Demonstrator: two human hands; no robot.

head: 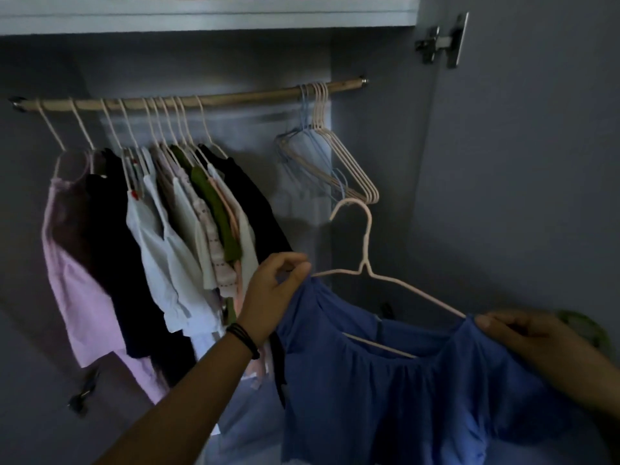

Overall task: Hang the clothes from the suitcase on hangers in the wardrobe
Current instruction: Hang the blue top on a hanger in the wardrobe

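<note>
The left hand (278, 290) and right hand (523, 333) each pinched a shoulder edge of the blue garment (419, 397) on its pale hanger (365, 263), below the rail (235, 97); bare rail lay between the hung clothes (161, 236) and empty hangers (335, 156).

Blue top (402, 397) btm cut off, hanger (363, 265) ends hidden inside.

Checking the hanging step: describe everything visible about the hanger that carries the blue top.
The hanger is thin, pale pink and wire-like, with a coated look. Its hook hangs on nothing and tilts, just below the empty hangers on the rail. Both shoulder arms run into the blue top at its neckline, and the bottom bar shows inside. The left hand pinches the top at one arm's end, the right hand at the other.
</note>
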